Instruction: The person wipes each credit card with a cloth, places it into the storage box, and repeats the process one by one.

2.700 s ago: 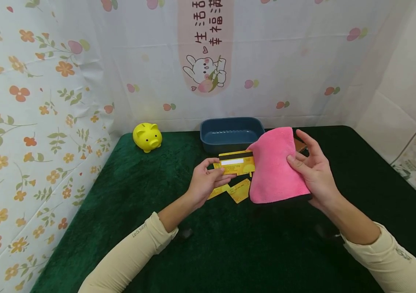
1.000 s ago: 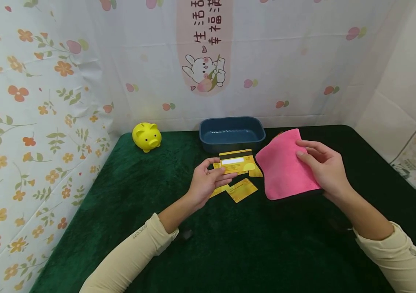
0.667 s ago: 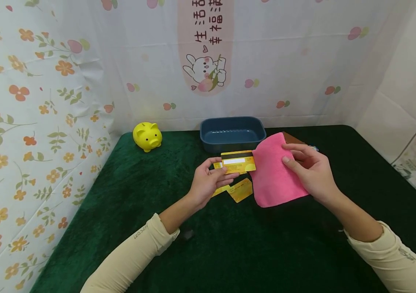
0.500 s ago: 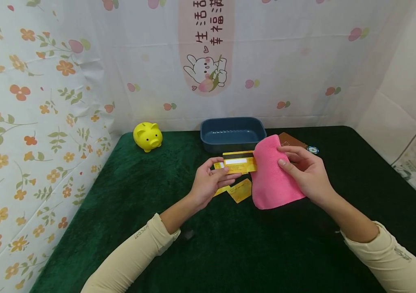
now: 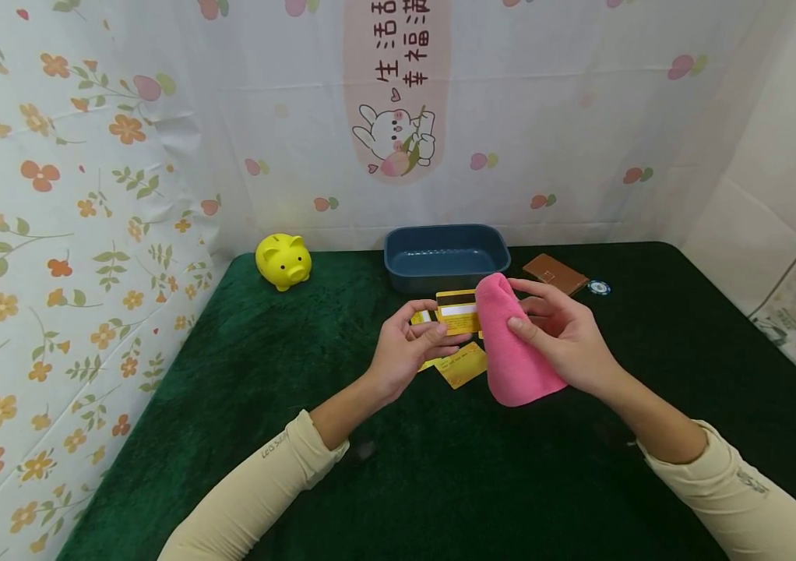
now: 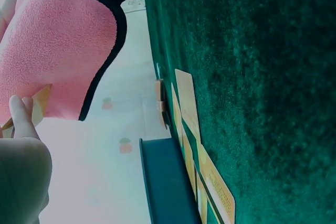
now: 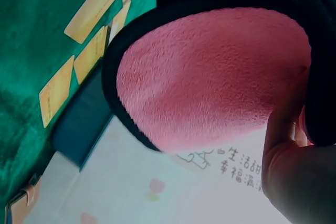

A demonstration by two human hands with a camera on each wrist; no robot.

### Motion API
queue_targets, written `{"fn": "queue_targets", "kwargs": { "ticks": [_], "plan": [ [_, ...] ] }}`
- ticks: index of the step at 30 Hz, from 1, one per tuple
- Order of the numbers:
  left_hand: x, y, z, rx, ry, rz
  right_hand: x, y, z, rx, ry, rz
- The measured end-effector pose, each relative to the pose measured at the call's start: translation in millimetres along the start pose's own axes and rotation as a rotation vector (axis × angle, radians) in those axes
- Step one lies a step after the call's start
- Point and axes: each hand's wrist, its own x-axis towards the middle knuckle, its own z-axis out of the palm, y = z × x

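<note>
My left hand (image 5: 401,354) pinches a yellow bank card (image 5: 456,323), striped side toward me, above the table. The pink cloth (image 5: 512,354), dark-edged with a dark loop in the left wrist view, is gripped between thumb and fingers of my right hand (image 5: 572,336). Folded round the card's right end, the cloth hides that part. In the left wrist view a corner of the card (image 6: 41,103) lies against the pink pile. More yellow cards (image 5: 464,366) lie on the green table cover below and behind my left hand, partly hidden by it.
A dark blue tray (image 5: 443,280) stands at the back middle. Right of it lie a brown wallet (image 5: 555,273) and a blue-and-white poker chip (image 5: 599,287). The yellow piggy bank (image 5: 283,262) sits at the back left, near the patterned curtain.
My right hand has brought the cloth left and down, and its spread sheet is now folded over the card's end. The wallet and chip have come into view. My left hand shifted slightly right.
</note>
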Motion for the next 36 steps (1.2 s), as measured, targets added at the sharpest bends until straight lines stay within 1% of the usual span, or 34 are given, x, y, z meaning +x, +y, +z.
{"fn": "queue_targets", "kwargs": {
  "ticks": [4, 8, 11, 15, 19, 24, 32, 36],
  "plan": [
    [-1.7, 0.0, 1.2, 0.008, -0.009, 0.027, 0.3, 0, 4, -0.016, -0.03, -0.006],
    [-4.4, 0.7, 3.1, 0.039, -0.016, 0.062, 1.1, -2, 10, -0.051, -0.054, -0.015],
    [-6.0, 0.1, 4.3, 0.071, -0.03, 0.092, 2.5, -3, 15, -0.073, -0.059, -0.022],
    [-6.3, -2.1, 4.4, 0.089, -0.042, 0.13, 3.8, -5, 19, -0.09, -0.045, -0.032],
    [-7.1, -2.2, 4.4, 0.104, -0.047, 0.157, 5.0, -7, 22, -0.112, -0.026, -0.092],
    [-7.6, -3.0, 3.9, 0.124, -0.056, 0.178, 5.4, -7, 25, -0.157, -0.03, -0.186],
    [-6.6, -6.3, 4.3, 0.1, -0.078, 0.227, 5.2, -6, 29, -0.185, -0.074, -0.278],
    [-6.5, -8.1, 3.8, 0.107, -0.091, 0.272, 7.2, -7, 31, -0.21, -0.063, -0.297]
  ]
}}
